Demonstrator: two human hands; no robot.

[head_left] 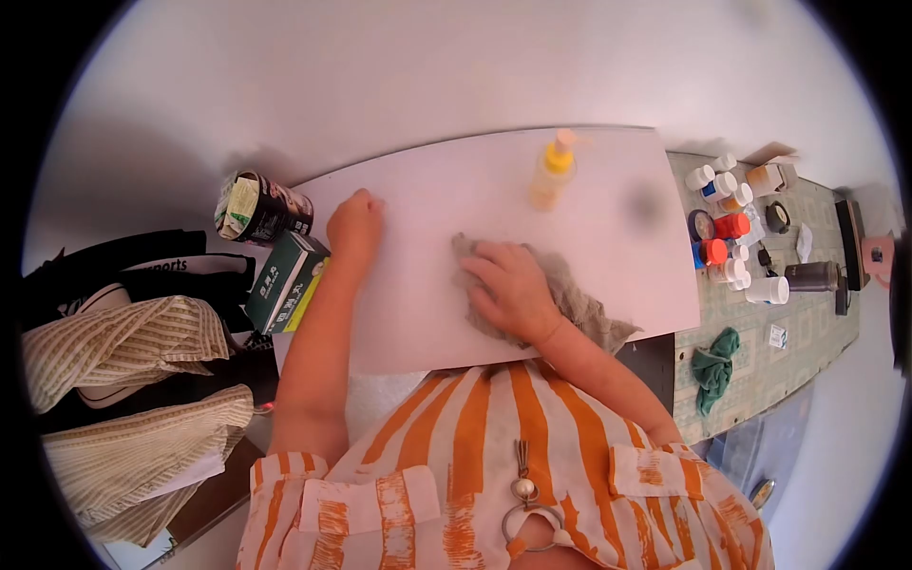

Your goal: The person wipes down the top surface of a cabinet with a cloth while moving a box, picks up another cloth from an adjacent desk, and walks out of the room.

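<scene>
A crumpled grey-brown cloth (pixel 584 309) lies on the white tabletop (pixel 418 304). My right hand (pixel 513 290) presses down on the cloth, its fingers slightly bent over the fabric. To the left, my left hand (pixel 356 228) rests on the tabletop as a closed fist, with nothing showing in it. A clear pump bottle with a yellow collar (pixel 554 173) stands beyond my right hand, towards the wall. Close to my left forearm is a green box (pixel 288 280) with white characters. A dark round tub (pixel 264 209) with packets inside stands behind that box.
Striped fabric (pixel 123 347) and dark clothes (pixel 176 271) are piled on the left. On the right, a patterned table (pixel 798 342) bears several white bottles (pixel 724 185), red-lidded containers (pixel 731 225), a dark flask (pixel 813 276) and a green cloth (pixel 716 369). A wall borders the far side.
</scene>
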